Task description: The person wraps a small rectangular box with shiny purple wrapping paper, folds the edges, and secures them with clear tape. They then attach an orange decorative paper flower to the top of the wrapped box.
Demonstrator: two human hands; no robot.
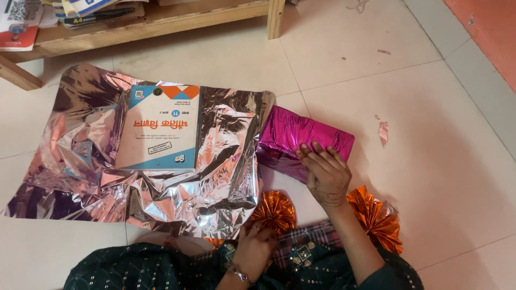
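Observation:
My right hand (325, 173) lies on the near end of a box wrapped in shiny magenta foil (293, 134), fingers spread over its top edge. The box sits on the tiled floor, beside the right edge of a crumpled silver foil sheet (80, 177). A blue and white paperback book (159, 128) lies flat on that sheet. My left hand (252, 249), wearing a bracelet, is close to my lap with its fingers curled at the lower edge of an orange pleated foil rosette (273, 211). A second orange rosette (376, 217) lies right of my right forearm.
A low wooden shelf (161, 21) with stacked books and papers stands along the far side, one leg (276, 19) near the sheet. A small foil scrap (382, 130) lies on the tiles to the right. My dark green clothing (161, 268) fills the bottom edge.

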